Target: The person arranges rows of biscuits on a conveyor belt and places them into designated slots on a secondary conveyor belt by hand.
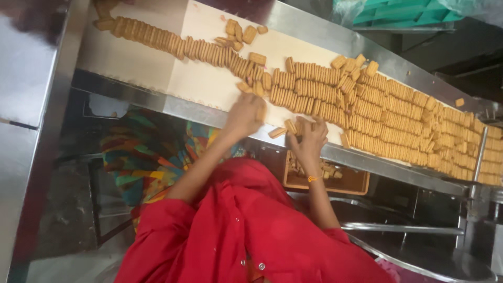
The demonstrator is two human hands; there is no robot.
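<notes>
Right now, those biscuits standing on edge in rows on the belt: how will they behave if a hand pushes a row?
The biscuits look stiff, thin and light, so a row would probably slide on the smooth belt. Standing on edge, they likely topple; strays already lie flat. Probably brittle: the left hand and right hand seem to grip gently.

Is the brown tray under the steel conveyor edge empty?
No, the brown tray holds several tan rectangular biscuits.

Conveyor belt carries biscuits.
</notes>
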